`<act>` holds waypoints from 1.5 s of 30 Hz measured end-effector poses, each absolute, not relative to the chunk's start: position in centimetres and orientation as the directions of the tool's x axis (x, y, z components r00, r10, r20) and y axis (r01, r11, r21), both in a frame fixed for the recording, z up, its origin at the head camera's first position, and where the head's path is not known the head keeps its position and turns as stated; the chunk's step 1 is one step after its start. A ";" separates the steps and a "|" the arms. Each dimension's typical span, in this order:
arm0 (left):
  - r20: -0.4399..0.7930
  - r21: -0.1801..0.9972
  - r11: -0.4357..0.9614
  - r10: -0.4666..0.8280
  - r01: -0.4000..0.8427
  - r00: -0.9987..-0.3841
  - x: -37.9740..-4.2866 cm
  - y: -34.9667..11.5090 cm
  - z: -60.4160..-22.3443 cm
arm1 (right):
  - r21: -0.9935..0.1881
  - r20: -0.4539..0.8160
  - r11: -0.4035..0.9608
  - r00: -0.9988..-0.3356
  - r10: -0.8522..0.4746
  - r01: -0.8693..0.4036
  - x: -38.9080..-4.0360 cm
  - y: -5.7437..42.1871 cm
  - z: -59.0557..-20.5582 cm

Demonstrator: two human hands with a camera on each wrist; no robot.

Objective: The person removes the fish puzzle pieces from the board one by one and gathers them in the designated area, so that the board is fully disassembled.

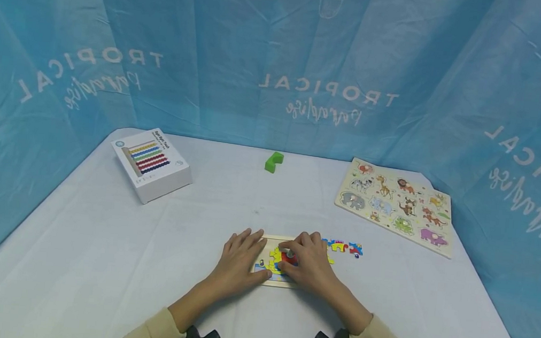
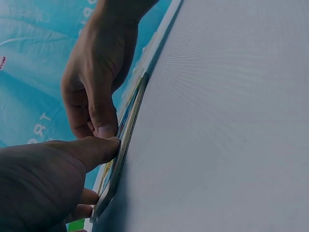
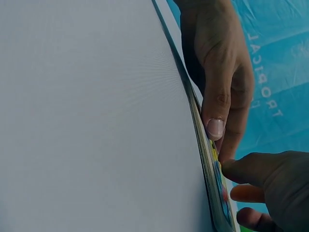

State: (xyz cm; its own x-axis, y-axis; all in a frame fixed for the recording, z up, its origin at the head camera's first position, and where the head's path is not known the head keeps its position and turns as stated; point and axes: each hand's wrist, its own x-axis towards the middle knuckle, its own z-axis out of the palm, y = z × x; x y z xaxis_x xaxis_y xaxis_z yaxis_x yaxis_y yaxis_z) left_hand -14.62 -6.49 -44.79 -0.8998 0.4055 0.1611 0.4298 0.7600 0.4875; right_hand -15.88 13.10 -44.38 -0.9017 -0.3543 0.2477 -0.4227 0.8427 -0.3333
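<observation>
A wooden tray puzzle (image 1: 275, 284) with a light frame lies flat on the table in front of me, with yellow, blue and red pieces in it. My left hand (image 1: 239, 267) rests on its left end, fingers spread and thumb along the front edge. With thumb and fingers curled down, my right hand (image 1: 311, 263) holds a red puzzle piece (image 1: 290, 259) over the middle of the tray. The left wrist view shows both the left thumb (image 2: 104, 151) and the right hand (image 2: 99, 82) at the tray's edge. Part of the tray is hidden under the hands.
Several loose colourful pieces (image 1: 339, 246) lie just beyond the right hand. An animal peg puzzle board (image 1: 395, 204) is at the back right, a green block (image 1: 274, 162) at the back, and a white box picturing an abacus (image 1: 151, 165) at the back left. A blue curtain (image 1: 233, 42) hangs behind.
</observation>
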 end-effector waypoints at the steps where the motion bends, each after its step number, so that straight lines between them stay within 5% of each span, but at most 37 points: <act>1: 0.162 0.486 0.761 0.405 0.430 -0.900 -14.6 -6.5 -44.8 | -0.335 0.248 0.842 -0.901 -0.355 -0.423 -15.8 13.1 -44.4; 45: 0.163 0.485 0.759 0.409 0.434 -0.898 -14.5 -6.5 -45.0 | -0.374 0.287 0.820 -0.895 -0.342 -0.433 -15.2 13.1 -44.9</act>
State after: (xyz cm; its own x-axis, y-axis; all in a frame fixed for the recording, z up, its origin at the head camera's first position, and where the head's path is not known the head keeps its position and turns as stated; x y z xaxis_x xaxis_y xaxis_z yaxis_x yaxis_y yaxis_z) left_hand -14.50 -6.54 -44.95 -0.8978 0.4089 0.1634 0.4340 0.7592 0.4850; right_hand -15.24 13.06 -44.86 -0.8948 -0.3420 0.2871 -0.4335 0.8197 -0.3743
